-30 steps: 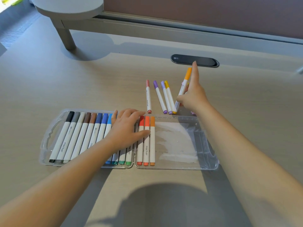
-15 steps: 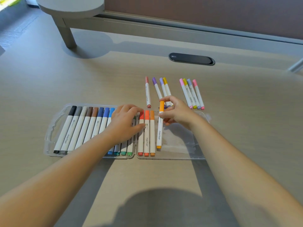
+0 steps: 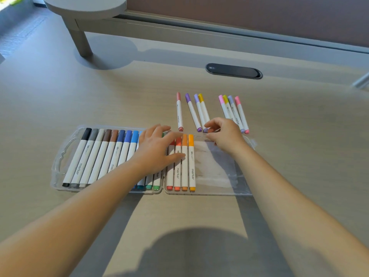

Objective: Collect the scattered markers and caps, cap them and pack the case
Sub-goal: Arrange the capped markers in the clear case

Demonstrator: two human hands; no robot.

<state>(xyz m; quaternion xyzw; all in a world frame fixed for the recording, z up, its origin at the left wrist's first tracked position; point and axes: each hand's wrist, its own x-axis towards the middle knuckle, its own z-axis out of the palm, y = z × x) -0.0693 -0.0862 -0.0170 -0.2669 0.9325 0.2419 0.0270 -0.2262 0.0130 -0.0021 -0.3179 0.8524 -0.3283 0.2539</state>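
A clear marker case (image 3: 60, 156) lies open on the desk. Its left half holds a row of capped markers (image 3: 111, 156), from black through browns and blues to greens. My left hand (image 3: 157, 148) rests flat on that row near the hinge. In the right half lie a red, two orange and a yellow-orange marker (image 3: 191, 160); the other side of this half is bare. My right hand (image 3: 223, 134) hovers over the case's far rim, fingers loosely curled at the near ends of the lilac marker (image 3: 199, 110) and the yellow marker (image 3: 204, 108). A pink-red marker (image 3: 179, 112) and a purple marker (image 3: 192, 112) lie beside them.
Several more capped markers (image 3: 233, 112) in pink, yellow, lilac and pink lie grouped to the right, behind my right hand. A black oval cable port (image 3: 233, 70) sits farther back. A grey raised shelf on a leg (image 3: 79, 41) stands at the back left.
My right hand brought the yellow-orange marker from the loose group, laid it in the case beside the orange ones, let go and moved back to the far rim. My left hand stayed put.
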